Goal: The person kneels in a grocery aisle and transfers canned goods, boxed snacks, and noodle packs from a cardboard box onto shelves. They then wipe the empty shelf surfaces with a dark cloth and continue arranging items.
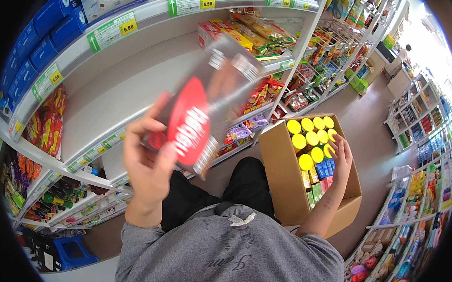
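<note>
My left hand grips a dark wafer box with a red oval and white lettering. Motion blurs the box, which is held tilted in front of a mostly bare white shelf. My right hand is over an open cardboard carton, its fingers spread by the yellow-lidded canisters. Whether those fingers touch a lid cannot be made out. Small blue boxes and green boxes are packed beside the canisters in the carton.
Blue boxes fill the upper shelf at left. Red and yellow boxes and bagged snacks occupy the shelf's far end. Price tags line the shelf edges. A blue plastic stool stands lower left. Another person is far off at upper right.
</note>
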`<action>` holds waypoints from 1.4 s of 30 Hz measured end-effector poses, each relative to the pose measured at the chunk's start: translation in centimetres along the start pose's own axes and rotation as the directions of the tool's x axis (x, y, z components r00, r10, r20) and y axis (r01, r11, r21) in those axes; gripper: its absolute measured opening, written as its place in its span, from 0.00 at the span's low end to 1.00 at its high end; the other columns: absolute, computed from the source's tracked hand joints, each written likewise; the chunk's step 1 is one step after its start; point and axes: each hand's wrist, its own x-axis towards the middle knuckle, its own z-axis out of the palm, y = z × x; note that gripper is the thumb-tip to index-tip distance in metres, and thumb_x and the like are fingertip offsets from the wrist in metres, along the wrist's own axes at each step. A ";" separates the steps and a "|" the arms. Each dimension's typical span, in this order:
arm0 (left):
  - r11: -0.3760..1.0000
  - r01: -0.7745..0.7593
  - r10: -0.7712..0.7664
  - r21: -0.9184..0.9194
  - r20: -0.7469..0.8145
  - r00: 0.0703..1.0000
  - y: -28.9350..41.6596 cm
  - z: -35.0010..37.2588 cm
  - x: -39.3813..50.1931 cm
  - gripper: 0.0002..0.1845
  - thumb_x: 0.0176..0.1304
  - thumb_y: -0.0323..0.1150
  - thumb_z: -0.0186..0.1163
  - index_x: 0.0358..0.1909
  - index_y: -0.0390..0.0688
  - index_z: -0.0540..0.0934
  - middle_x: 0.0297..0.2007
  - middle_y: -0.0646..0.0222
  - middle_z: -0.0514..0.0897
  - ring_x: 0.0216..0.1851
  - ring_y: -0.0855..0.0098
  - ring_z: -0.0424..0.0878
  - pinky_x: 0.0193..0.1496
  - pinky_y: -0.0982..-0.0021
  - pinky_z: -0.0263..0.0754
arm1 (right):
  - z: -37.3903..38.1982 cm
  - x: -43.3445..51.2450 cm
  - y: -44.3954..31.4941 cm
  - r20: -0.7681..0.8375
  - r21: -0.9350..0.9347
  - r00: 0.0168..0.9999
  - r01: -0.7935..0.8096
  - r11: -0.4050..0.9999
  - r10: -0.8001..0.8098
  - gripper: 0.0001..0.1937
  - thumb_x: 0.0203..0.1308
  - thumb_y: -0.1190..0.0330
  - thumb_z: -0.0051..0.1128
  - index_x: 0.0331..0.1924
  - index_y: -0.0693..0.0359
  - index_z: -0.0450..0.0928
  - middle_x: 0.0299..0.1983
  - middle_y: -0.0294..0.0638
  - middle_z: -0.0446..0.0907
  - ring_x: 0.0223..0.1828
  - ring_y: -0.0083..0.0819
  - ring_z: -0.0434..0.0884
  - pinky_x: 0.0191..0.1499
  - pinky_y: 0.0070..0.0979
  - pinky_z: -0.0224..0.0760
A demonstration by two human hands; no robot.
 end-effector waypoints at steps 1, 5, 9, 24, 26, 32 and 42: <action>1.000 -0.019 0.016 0.019 0.154 0.988 -0.3 -0.1 -0.4 0.15 0.63 0.24 0.57 0.50 0.39 0.69 0.68 0.42 0.67 0.70 0.60 0.67 0.70 0.62 0.64 | 1.6 -0.6 -1.7 0.102 0.126 0.995 -0.027 0.992 0.014 0.30 0.71 0.48 0.51 0.63 0.66 0.71 0.61 0.51 0.76 0.58 0.41 0.81 0.58 0.35 0.75; 0.930 0.319 -0.185 -0.183 0.518 0.835 -1.1 1.5 -2.1 0.14 0.66 0.24 0.55 0.52 0.38 0.69 0.69 0.47 0.64 0.71 0.63 0.64 0.70 0.62 0.64 | 4.3 -2.4 -4.1 0.702 0.257 0.705 -0.121 0.959 -0.099 0.51 0.60 0.29 0.46 0.71 0.70 0.59 0.62 0.53 0.75 0.59 0.40 0.80 0.58 0.35 0.75; 0.834 0.510 -0.250 -0.211 0.680 0.689 -2.4 3.7 -3.5 0.15 0.68 0.23 0.54 0.55 0.39 0.69 0.70 0.49 0.62 0.72 0.64 0.62 0.67 0.64 0.67 | 3.3 -3.5 -3.6 0.661 0.369 0.742 -0.193 0.909 -0.111 0.43 0.62 0.51 0.65 0.70 0.74 0.57 0.55 0.55 0.80 0.55 0.39 0.82 0.57 0.35 0.77; 0.798 0.602 -0.425 -0.038 0.673 0.606 -5.8 4.4 -3.8 0.28 0.65 0.42 0.57 0.63 0.39 0.70 0.71 0.50 0.64 0.72 0.58 0.64 0.62 0.58 0.71 | -6.6 -6.6 -8.8 -0.246 -0.428 0.929 0.153 0.891 -0.278 0.16 0.62 0.69 0.64 0.51 0.69 0.77 0.40 0.40 0.86 0.38 0.26 0.86 0.42 0.23 0.79; 0.772 0.630 -0.453 -0.086 0.621 0.640 -6.7 2.6 -3.6 0.27 0.65 0.41 0.57 0.63 0.38 0.71 0.71 0.49 0.64 0.72 0.58 0.64 0.63 0.61 0.70 | -7.9 -5.2 -7.3 -0.315 -0.797 0.861 -0.012 0.603 -0.399 0.19 0.59 0.63 0.67 0.52 0.61 0.78 0.41 0.41 0.87 0.39 0.35 0.86 0.43 0.30 0.79; 0.790 0.551 -0.441 -0.271 0.374 0.816 -7.6 -2.7 -3.7 0.27 0.67 0.40 0.54 0.65 0.37 0.69 0.72 0.48 0.63 0.72 0.59 0.62 0.63 0.65 0.69 | -12.8 0.6 0.2 -0.470 -0.881 0.853 -0.439 0.174 -0.227 0.22 0.51 0.57 0.70 0.51 0.51 0.78 0.43 0.44 0.86 0.45 0.45 0.85 0.45 0.40 0.78; 0.890 0.413 -0.387 -0.195 0.161 0.908 -6.0 -6.5 -4.2 0.27 0.68 0.41 0.51 0.65 0.40 0.68 0.72 0.50 0.62 0.72 0.61 0.62 0.64 0.67 0.66 | -15.6 8.0 14.6 -0.384 -0.908 0.901 -0.328 0.263 -0.201 0.25 0.49 0.66 0.73 0.53 0.54 0.76 0.47 0.45 0.82 0.53 0.49 0.80 0.52 0.42 0.75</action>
